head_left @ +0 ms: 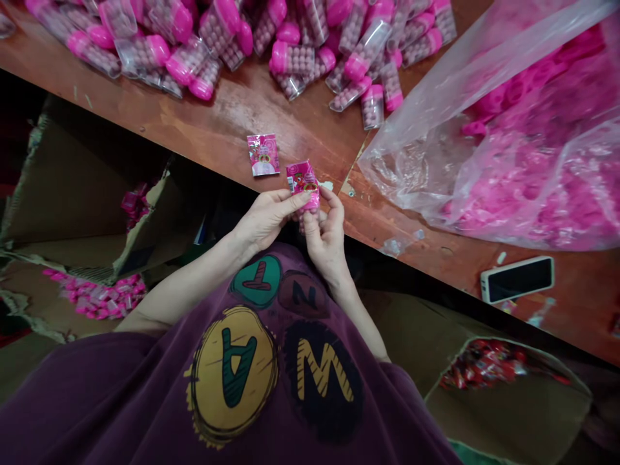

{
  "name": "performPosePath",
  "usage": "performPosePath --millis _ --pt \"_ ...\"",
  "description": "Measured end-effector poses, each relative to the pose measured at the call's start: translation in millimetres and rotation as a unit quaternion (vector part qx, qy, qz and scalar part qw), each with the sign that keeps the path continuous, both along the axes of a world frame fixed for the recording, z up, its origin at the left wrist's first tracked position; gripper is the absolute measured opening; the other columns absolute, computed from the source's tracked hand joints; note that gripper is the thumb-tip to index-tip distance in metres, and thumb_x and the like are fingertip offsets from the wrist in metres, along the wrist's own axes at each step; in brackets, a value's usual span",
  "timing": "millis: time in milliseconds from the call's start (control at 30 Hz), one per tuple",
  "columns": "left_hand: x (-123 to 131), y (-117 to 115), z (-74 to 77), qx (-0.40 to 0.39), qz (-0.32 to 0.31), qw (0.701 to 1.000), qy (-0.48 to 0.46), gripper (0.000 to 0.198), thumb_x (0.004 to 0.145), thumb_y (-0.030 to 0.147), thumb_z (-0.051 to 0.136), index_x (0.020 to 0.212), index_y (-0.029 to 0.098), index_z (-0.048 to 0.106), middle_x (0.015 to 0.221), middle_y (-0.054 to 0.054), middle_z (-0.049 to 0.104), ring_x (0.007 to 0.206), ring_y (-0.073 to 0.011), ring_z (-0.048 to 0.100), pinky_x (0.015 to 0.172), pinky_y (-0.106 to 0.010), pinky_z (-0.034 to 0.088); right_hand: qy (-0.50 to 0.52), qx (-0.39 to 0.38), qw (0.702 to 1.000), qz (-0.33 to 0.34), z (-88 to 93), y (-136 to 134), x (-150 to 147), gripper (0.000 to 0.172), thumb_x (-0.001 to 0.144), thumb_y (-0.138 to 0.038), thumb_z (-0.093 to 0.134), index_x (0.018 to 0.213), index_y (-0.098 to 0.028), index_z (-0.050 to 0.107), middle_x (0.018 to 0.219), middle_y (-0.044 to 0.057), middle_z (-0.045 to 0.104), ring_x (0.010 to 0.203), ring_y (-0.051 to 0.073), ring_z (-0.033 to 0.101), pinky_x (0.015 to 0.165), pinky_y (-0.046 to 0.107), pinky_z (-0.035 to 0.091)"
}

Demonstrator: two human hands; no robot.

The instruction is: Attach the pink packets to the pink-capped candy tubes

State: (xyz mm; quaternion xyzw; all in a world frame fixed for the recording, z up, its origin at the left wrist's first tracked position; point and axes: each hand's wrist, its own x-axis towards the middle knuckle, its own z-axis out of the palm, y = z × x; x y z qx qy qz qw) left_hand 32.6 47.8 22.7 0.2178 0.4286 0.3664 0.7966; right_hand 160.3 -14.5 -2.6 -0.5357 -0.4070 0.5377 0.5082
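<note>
In front of my chest, at the table's edge, my two hands are close together. My left hand (268, 218) pinches a small pink printed packet (303, 177), its thumb across the lower part. My right hand (330, 236) has its thumb and fingers closed on a small clear tube of pink balls (302, 225), just under the packet. Fingers cover most of the tube, so I cannot tell whether its top is inside the packet. A second pink packet (263, 155) lies flat on the table, just beyond my left hand.
Many pink-capped tubes of balls (295, 59) are heaped along the table's (213, 126) far side. A clear plastic bag (527, 161) of pink pieces lies right, near a phone (517, 279). Below are cardboard boxes (72, 187), pink packets (104, 296) and red wrapped items (489, 365).
</note>
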Motion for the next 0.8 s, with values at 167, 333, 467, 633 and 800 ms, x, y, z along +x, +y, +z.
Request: performPosePath --millis 167,333,467,633,800 --pt "1.7 6.3 0.3 -0.010 0.063 0.998 0.014 0.027 0.081 0.037 0.090 0.079 0.015 0.076 0.077 -0.003 0.072 0.066 -0.0102 0.064 0.065 -0.023 0.053 0.042 -0.035 0.998 0.031 0.9 -3.4 3.7 0.063 0.098 -0.057 0.067 0.150 -0.036 0.037 0.084 -0.003 0.066 0.066 0.015 0.064 0.062 0.033 0.058" --pt "2.2 3.7 -2.7 -0.019 0.044 0.999 -0.001 0.034 0.079 0.044 0.090 0.074 0.014 0.075 0.074 -0.004 0.071 0.067 -0.0105 0.063 0.067 -0.023 0.054 0.109 -0.053 0.992 0.020 -1.1 -1.1 -2.7 0.058 0.098 -0.060 0.065 0.145 -0.037 0.037 0.075 -0.007 0.060 0.043 0.009 0.039 0.041 0.026 0.037" --pt "-1.2 -0.7 -1.6 -0.016 0.036 0.999 -0.005 0.031 0.080 0.042 0.090 0.078 0.015 0.077 0.079 -0.005 0.073 0.071 -0.0112 0.065 0.073 -0.024 0.055 0.123 -0.060 0.990 0.020 -3.0 2.6 -5.5 0.062 0.096 -0.065 0.066 0.143 -0.037 0.037 0.071 -0.009 0.058 0.040 0.009 0.035 0.040 0.027 0.035" --pt "-4.5 4.0 -0.6 -0.020 0.036 0.998 -0.038 0.030 0.078 0.040 0.092 0.081 0.014 0.078 0.080 -0.004 0.074 0.073 -0.0107 0.067 0.074 -0.024 0.055 0.104 -0.047 0.993 0.020 -4.7 0.1 -3.6 0.062 0.096 -0.059 0.068 0.143 -0.036 0.035 0.073 -0.008 0.060 0.042 0.009 0.042 0.040 0.025 0.038" --pt "0.1 0.5 -2.0 -0.033 0.037 0.999 -0.017 0.034 0.078 0.042 0.092 0.076 0.013 0.074 0.073 -0.004 0.071 0.064 -0.0103 0.063 0.063 -0.023 0.052 0.085 -0.045 0.995 0.027 -5.4 -0.6 -4.5 0.060 0.098 -0.059 0.066 0.144 -0.036 0.035 0.074 -0.008 0.060 0.040 0.009 0.041 0.038 0.026 0.039"
